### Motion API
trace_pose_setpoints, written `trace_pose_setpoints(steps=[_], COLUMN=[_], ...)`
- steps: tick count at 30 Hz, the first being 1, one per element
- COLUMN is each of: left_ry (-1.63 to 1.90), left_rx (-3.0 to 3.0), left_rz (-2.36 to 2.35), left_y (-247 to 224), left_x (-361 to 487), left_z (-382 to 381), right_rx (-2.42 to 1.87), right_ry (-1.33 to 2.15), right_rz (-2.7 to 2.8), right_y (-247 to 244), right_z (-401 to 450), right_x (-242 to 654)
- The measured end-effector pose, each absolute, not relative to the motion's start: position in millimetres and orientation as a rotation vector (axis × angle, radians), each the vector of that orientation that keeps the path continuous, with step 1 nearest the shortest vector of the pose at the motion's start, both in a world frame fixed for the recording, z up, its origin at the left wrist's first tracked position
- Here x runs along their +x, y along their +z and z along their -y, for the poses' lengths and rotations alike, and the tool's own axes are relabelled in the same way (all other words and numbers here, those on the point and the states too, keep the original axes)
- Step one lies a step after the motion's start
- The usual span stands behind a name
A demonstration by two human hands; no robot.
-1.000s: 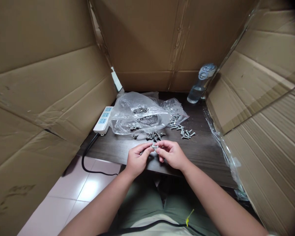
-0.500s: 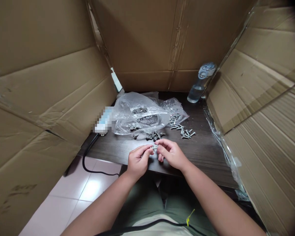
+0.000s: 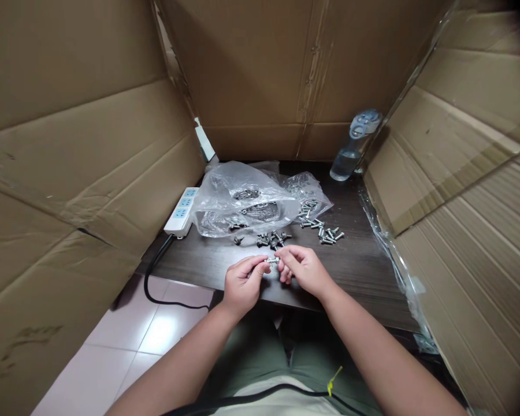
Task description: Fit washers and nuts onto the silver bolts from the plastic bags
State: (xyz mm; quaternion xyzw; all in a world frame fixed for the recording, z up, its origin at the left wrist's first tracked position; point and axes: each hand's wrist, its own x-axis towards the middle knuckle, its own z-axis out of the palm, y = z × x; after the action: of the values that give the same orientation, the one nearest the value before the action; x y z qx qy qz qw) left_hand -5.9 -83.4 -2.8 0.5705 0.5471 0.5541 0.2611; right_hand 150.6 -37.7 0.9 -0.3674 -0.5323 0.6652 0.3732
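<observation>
Near the front edge of the dark table (image 3: 364, 277), my left hand (image 3: 245, 283) pinches one end of a small silvery screw (image 3: 272, 261). The fingertips of my right hand (image 3: 301, 268) close on its other end. Several dark-headed screws (image 3: 273, 238) lie just beyond my hands. Farther right is a loose group of silvery bolts (image 3: 329, 234). A clear plastic bag (image 3: 242, 190) with dark metal pieces in it spreads behind them, and a smaller clear bag (image 3: 307, 188) with bolts at its mouth lies to its right.
Cardboard walls (image 3: 251, 75) stand at the back and both sides. A water bottle (image 3: 346, 159) is at the back right. At the left, a white power strip (image 3: 181, 216) has a black cable (image 3: 149, 283) hanging over the edge.
The thumb and forefinger of my right hand have closed together at the screw's right end. My left hand has hardly moved.
</observation>
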Motion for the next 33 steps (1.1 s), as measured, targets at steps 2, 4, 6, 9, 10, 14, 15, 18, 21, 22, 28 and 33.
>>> trace_pose_setpoints(steps=[2,4,6,9,10,14,15,18,21,22,28,33], left_ry=[1.494,1.483,1.461,1.438,1.433,1.432,1.433,1.439,1.428,1.416,1.370,1.359], left_rx=[1.488,1.430,1.399,1.417,1.437,1.464,1.438,1.321,1.277,1.296,1.412,1.276], left_rz=[-1.475,-1.463,-1.452,-1.450,-1.450,-1.457,-1.459,-1.457,-1.438,-1.433,-1.431,-1.452], left_y=[-4.4,-5.4,-5.2,-2.5,-1.4,-1.4,-2.8,-7.5,-7.8,-6.6,0.1,-1.1], left_x=[-5.9,-6.1,-6.2,-5.8,-5.6,-5.7,-6.2,-7.9,-8.1,-7.6,-4.7,-5.9], left_z=[83.4,82.8,81.9,80.6,80.3,79.5,79.2,77.7,76.7,76.6,77.3,76.6], right_rx=[-0.845,-0.793,-0.803,-0.880,-0.914,-1.025,-1.021,-0.923,-0.824,-0.821,-0.959,-1.050], right_ry=[1.716,1.722,1.719,1.683,1.664,1.672,1.689,1.714,1.711,1.707,1.700,1.700], right_rz=[1.371,1.371,1.378,1.441,1.472,1.448,1.404,1.330,1.359,1.369,1.403,1.395], right_y=[2.7,4.3,5.3,5.0,4.4,0.8,0.3,0.8,3.1,4.0,5.1,-2.0], right_z=[38.0,38.3,38.6,38.9,38.9,37.7,37.3,36.6,37.6,38.3,40.4,37.0], right_x=[153.1,154.6,154.4,151.6,150.5,147.4,147.5,149.5,151.5,151.6,145.8,144.4])
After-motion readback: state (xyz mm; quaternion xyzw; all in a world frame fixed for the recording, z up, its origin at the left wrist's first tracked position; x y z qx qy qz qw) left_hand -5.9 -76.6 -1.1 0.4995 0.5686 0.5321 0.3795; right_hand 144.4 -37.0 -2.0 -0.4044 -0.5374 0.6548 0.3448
